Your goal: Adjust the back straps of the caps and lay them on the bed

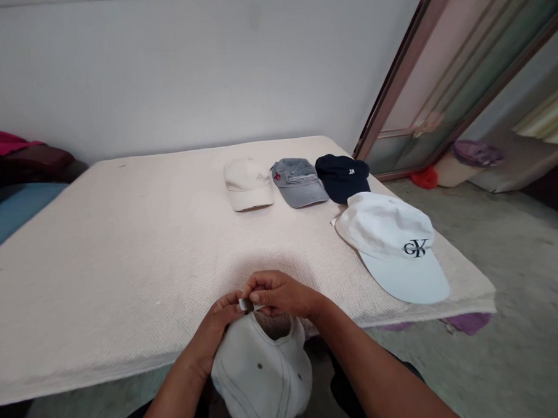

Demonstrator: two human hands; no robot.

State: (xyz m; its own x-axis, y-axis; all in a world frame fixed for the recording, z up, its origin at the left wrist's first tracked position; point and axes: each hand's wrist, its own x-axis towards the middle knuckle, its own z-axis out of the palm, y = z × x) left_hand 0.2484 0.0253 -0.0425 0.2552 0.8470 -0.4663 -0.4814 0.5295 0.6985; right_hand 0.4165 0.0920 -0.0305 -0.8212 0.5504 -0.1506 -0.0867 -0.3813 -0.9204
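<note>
A pale whitish baseball cap [263, 376] hangs at the table's near edge, its back opening turned up toward my hands. My left hand [225, 313] is closed on the cap's back strap near a small buckle [246, 305]. Beside it, my right hand [283, 293] pinches the same strap from the other side. On the table to the right lies a white cap [386, 229] with dark letters on its front. Farther back sit a cream cap [247, 181], a grey cap [299, 180] with a red mark, and a navy cap [342, 176], side by side.
A cream textured cloth covers the table [124, 259], which stands against a pale wall [185, 71]. Blue and pink fabric [8, 144] lies beyond the left edge. On the floor at right are a bin [462, 164] and a red bag [424, 178], near a glass door.
</note>
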